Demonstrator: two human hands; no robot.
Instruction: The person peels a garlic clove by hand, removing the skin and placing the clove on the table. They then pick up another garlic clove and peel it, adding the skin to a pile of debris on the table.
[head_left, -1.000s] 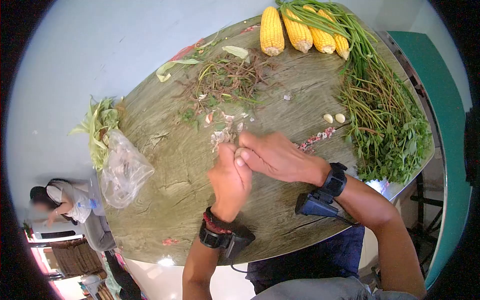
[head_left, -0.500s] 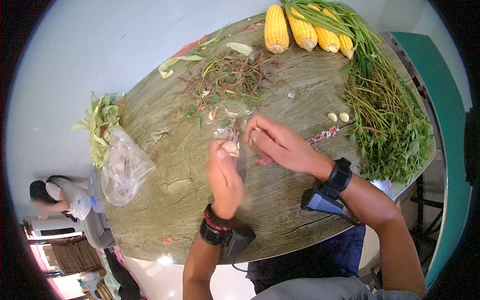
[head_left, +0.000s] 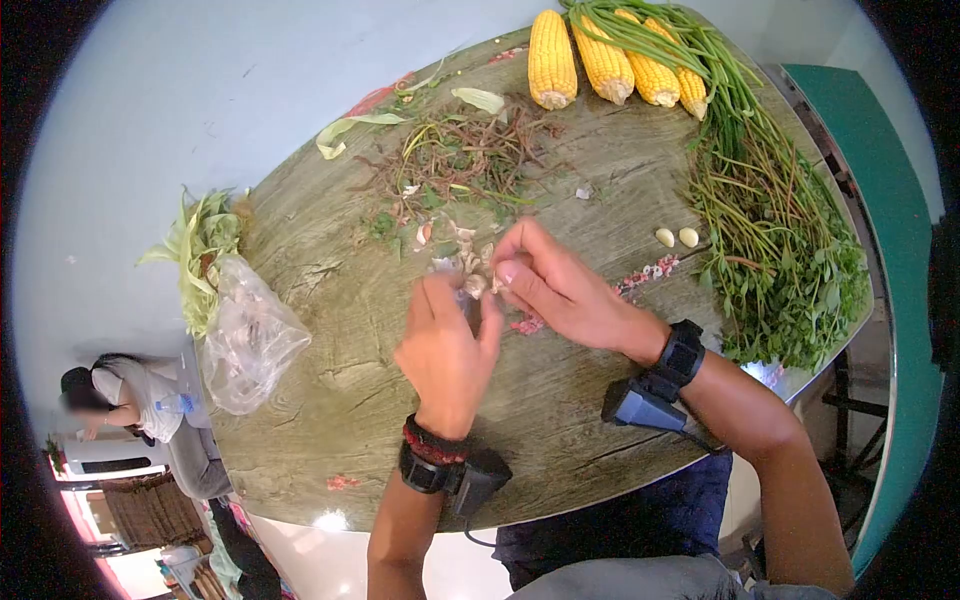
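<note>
Grey-green wood-grain bench (head_left: 560, 420) carrying everything. Left hand (head_left: 447, 350) and right hand (head_left: 560, 285) meeting fingertip to fingertip at centre, both pinching small pale garlic clove (head_left: 477, 285). Papery peel scraps (head_left: 450, 250) lying at 12 o'clock; two peeled cloves (head_left: 676, 237) at 2 o'clock.

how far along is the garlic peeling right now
Done: two peeled cloves lie by the leafy greens, and papery skins are scattered on the table. In hand: the left hand and right hand pinch a garlic clove between them. No other unpeeled garlic shows.
</note>
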